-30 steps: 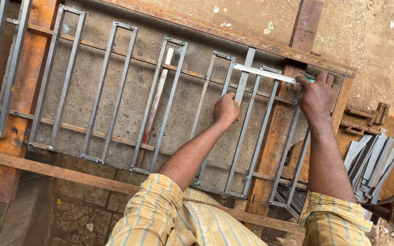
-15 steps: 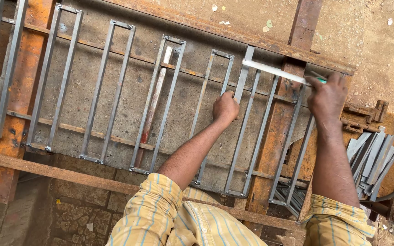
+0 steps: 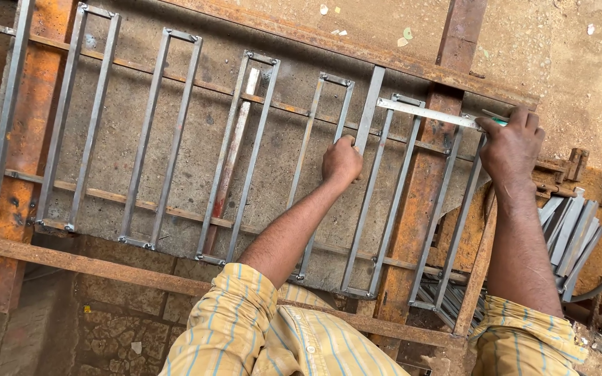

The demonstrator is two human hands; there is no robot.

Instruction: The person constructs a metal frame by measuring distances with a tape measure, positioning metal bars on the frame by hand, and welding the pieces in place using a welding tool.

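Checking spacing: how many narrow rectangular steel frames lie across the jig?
7 frames: one cut by the left edge, four spaced rightward, one right of the left hand gripping a bar, one under the right hand holding a rule. Stacked pieces lower right may hide more.

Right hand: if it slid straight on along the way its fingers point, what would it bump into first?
The right hand points leftward along the flat metal strip it holds. Going on that way, it would probably first meet the upright flat bar gripped by the left hand, though depth is unclear.
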